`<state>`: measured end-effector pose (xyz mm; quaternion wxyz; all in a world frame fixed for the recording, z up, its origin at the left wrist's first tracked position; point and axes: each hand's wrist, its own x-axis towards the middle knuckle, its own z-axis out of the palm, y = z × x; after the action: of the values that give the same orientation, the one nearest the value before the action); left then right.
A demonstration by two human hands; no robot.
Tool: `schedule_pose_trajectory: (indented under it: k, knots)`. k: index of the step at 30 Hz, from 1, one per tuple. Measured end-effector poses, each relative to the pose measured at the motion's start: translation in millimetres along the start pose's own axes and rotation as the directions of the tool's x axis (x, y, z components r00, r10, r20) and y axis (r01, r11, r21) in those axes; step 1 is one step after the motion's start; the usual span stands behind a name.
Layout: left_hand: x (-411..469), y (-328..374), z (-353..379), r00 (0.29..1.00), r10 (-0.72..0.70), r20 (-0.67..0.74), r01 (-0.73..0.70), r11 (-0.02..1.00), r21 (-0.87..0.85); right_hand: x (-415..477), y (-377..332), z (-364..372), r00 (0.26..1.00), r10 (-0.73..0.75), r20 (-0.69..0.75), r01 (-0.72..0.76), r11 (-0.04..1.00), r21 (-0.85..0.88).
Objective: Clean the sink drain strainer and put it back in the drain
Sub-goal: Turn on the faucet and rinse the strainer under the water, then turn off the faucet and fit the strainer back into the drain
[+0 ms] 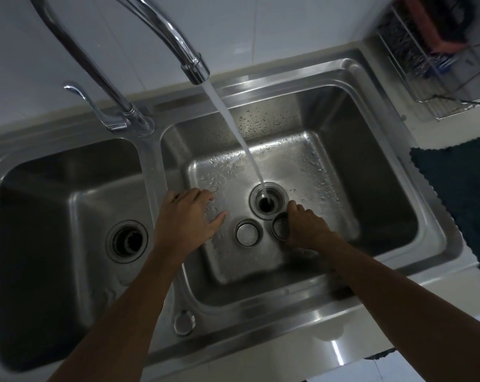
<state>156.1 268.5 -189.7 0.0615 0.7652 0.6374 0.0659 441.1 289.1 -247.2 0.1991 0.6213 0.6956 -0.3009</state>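
Sink: a steel double sink set in the worktop; both hands work in the right basin, whose floor is beaded with water.
Tap: swung over the right basin and running, the stream falling straight into the open drain, probably so that whatever is rinsed goes straight down.
Left basin drain: dry and not in use.
Rack: wire dish rack at the far right of the worktop, out of the way.
Left hand: the grip is spread flat and holds nothing; it hovers low or rests on the basin floor, left of the drain. Which, I cannot tell.
Right hand: the grip is closed round the strainer, a small dark cup held just beside the drain, near but not under the stream.
Stopper: a round metal lid lying on the basin floor just left of the strainer, laid aside so the drain stays open.
Stage: the strainer is out of the drain and apparently about to be rinsed; refitting is not yet done.
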Motion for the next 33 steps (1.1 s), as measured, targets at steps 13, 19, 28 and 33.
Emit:
schedule_pose_trajectory:
  k: [13,19,28,33]
  knots:
    - [-2,4,-8,0.997,-0.042,0.07,0.045,0.998,-0.05,-42,-23,-20,0.963,-0.16,-0.218,0.125,0.978,-0.166]
    - [-19,20,-44,0.975,-0.224,0.002,0.213,0.924,-0.317,-67,-68,-47,0.897,-0.331,-0.292,0.285,0.94,-0.188]
    - [9,-77,-108,0.848,-0.507,-0.154,0.463,0.85,-0.25,-69,-168,-95,0.77,-0.526,-0.362,0.479,0.85,-0.218]
    - [68,-136,-133,0.812,-0.561,-0.159,0.513,0.817,-0.262,-50,-191,-96,0.759,-0.542,-0.36,0.486,0.84,-0.241]
